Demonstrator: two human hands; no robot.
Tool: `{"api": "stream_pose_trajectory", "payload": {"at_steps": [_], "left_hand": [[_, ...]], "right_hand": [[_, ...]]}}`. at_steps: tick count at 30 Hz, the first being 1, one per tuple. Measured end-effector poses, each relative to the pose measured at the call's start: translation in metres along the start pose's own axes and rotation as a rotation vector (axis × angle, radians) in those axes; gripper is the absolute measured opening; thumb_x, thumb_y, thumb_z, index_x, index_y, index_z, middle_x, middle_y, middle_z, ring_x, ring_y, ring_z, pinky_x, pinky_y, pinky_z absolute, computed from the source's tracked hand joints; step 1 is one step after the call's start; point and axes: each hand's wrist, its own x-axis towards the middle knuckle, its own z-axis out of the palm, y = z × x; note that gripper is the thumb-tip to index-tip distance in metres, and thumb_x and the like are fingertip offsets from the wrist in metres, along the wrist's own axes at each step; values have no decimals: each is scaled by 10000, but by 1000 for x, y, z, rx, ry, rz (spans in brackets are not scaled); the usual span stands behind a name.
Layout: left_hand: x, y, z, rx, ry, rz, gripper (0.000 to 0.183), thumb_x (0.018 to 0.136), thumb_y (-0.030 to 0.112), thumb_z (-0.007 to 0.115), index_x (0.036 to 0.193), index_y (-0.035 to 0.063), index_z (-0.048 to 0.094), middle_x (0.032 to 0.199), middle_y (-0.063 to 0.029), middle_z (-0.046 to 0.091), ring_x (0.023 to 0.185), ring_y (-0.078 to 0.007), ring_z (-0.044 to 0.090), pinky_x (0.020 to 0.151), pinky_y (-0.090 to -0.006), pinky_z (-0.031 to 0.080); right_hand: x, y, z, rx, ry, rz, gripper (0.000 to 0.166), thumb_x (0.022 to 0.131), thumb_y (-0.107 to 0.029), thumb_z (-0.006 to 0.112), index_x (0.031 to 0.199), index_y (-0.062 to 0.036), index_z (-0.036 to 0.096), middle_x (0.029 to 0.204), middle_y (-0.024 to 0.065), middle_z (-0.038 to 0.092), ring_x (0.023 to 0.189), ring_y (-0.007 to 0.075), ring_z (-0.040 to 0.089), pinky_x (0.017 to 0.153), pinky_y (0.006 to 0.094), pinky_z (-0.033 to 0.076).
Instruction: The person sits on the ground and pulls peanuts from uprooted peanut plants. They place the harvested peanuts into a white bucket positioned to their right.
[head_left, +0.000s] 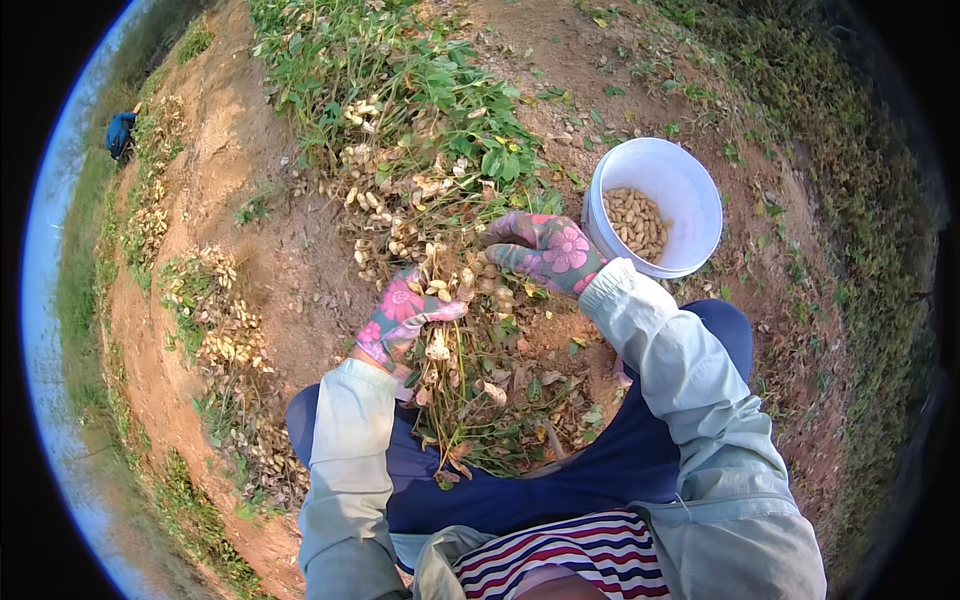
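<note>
My left hand (401, 315), in a flowered glove, grips a bunch of uprooted peanut plant (450, 405). Its stems hang down between my legs, and peanut pods (442, 287) cluster above the thumb. My right hand (551, 251), gloved alike, has its fingers bent beside more pods (491, 281) on the same bunch. Whether a pod is pinched between those fingertips cannot be made out. Just beyond the right wrist stands a white plastic bucket (694, 217). Shelled-looking detail is absent; whole peanut pods (636, 225) cover part of its bottom.
A heap of green peanut plants (420, 120) with pods attached lies ahead on bare soil (300, 255). Rows of pulled plants (225, 337) run along the left. Low vegetation (855, 247) borders the right side. A blue object (118, 135) sits far left.
</note>
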Motion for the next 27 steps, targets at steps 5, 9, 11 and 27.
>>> {"api": "stream_pose_trajectory", "payload": {"at_steps": [5,9,11,27], "left_hand": [[-2,3,5,-269,157,-152,513,676,27,683,1137,-40,468,979,-152,608,887,-247,618,764,-342,524],[-2,13,12,-124,135,-131,518,667,-7,663,1146,-33,466,965,-141,611,850,-221,624,729,-323,535],[-4,5,1,-173,110,-219,528,667,-3,663,1155,-25,463,955,-135,613,832,-210,626,726,-318,534],[-6,4,0,-201,146,-217,522,595,-12,684,1096,12,540,969,-60,615,839,-160,605,766,-293,493]], "right_hand": [[2,-11,12,-206,-67,-18,277,796,-226,585,1034,-83,597,906,110,638,845,262,603,776,335,462],[2,-18,13,-754,-44,-288,181,749,-172,560,907,-95,602,846,89,587,818,277,566,698,382,438],[-1,-17,17,-782,18,-329,139,733,-170,549,844,-93,579,828,82,560,794,270,555,676,382,422],[2,-9,0,621,10,374,141,803,-153,565,881,-36,552,686,25,582,532,67,523,461,210,436]]}}
